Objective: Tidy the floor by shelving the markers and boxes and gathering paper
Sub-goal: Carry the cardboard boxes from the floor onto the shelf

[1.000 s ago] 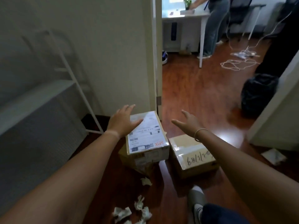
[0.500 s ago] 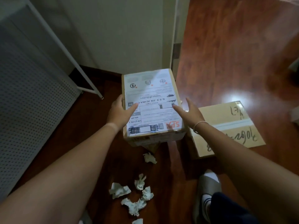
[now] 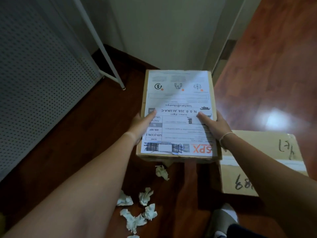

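Labelled box (image 3: 178,115), above the floor (image 3: 82,127) and left of the handwritten box (image 3: 267,162), is clamped at its sides by left hand (image 3: 142,124) and right hand (image 3: 215,127). Thumb-on-top pinch may slip, probably dropping it onto the crumpled paper (image 3: 137,212) nearer the person.

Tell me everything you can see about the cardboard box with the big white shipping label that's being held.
The labelled box is brown cardboard, flat and rectangular, its top almost wholly covered by a white printed shipping label with barcodes, small icons and an orange SPX logo, upside down to the camera. It is held roughly level above the wooden floor. The left hand and right hand take opposite side edges in a two-handed grip, thumbs lying on the label. Its near edge looks slightly crumpled.
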`<state>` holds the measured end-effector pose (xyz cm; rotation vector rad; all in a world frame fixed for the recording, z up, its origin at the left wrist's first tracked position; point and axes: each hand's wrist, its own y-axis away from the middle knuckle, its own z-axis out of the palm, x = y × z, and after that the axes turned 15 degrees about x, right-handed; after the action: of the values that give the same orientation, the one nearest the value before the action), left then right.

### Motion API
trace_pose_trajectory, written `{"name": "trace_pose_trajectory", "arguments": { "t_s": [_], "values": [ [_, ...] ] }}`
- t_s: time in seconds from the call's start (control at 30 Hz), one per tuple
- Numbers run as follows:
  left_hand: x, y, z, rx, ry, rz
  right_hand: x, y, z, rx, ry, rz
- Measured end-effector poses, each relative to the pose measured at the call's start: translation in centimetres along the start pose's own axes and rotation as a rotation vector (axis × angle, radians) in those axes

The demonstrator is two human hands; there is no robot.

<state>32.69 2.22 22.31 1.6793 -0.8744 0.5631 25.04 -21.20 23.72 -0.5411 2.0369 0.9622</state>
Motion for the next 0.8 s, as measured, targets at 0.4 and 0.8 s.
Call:
{"name": "trace_pose_trajectory", "arguments": {
  "t_s": [0.4, 0.8],
  "values": [
    [11.2, 16.2, -17.0, 0.220, 0.130, 0.235, -18.5, 12.3, 0.8, -0.460, -0.045, -0.188],
    [17.9, 42.0, -33.7, 0.532, 0.348, 0.644, -35.4, 36.0, -4.7, -0.871, -0.337, -0.571]
  ]
}}
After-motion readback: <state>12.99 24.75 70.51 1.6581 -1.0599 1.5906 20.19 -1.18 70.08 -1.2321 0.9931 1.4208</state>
